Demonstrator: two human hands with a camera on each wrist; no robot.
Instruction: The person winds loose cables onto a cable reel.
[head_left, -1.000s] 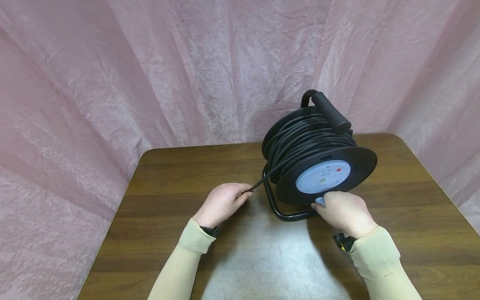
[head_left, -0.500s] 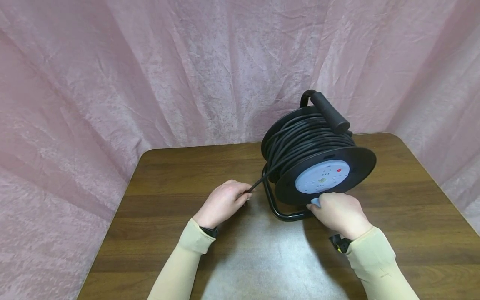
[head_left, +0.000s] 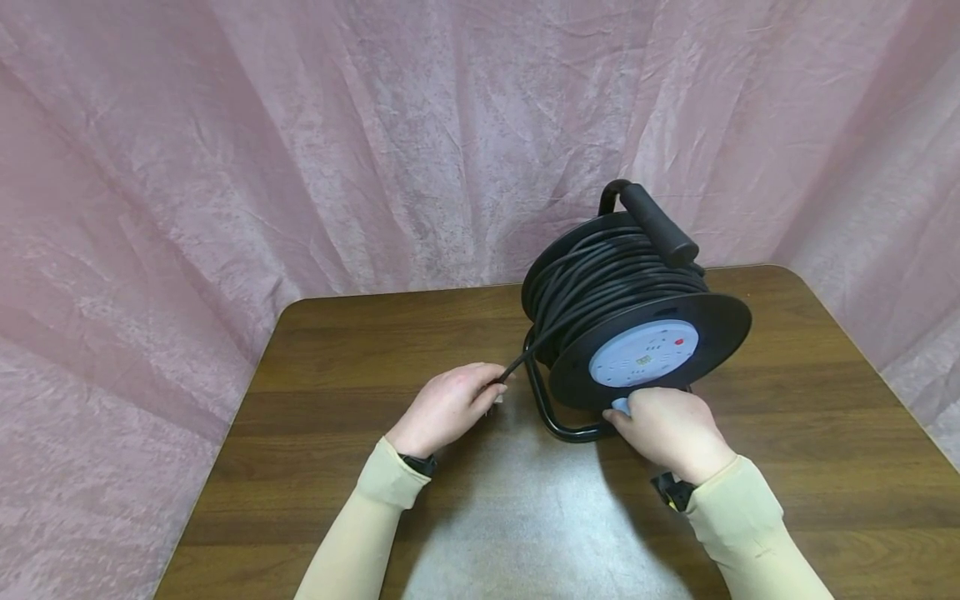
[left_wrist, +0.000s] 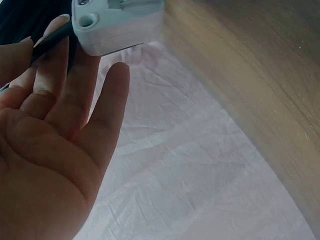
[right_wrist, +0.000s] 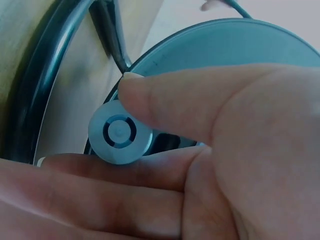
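Note:
A black cable reel (head_left: pixel 723 325) stands on the table, its drum wound with many turns of black cable (head_left: pixel 600 279). From its left side the cable runs down to my left hand (head_left: pixel 442 408), which pinches it between thumb and fingers. In the left wrist view a white plug (left_wrist: pixel 122 32) sits at the cable's end, just beyond the fingertips. With my right hand (head_left: pixel 671 427) I grip the pale round knob (right_wrist: pixel 119 131) at the low front edge of the reel, thumb above and fingers below it.
The reel's tubular black stand (head_left: pixel 573 433) rests on the brown wooden table (head_left: pixel 360 333). A padded black handle (head_left: pixel 660 225) rises over the drum. Behind the table hangs a pink curtain (head_left: pixel 420 150).
My right hand has moved a little left along the reel's lower edge with the knob, and the reel's face has turned slightly. The left hand stays nearly in place on the cable.

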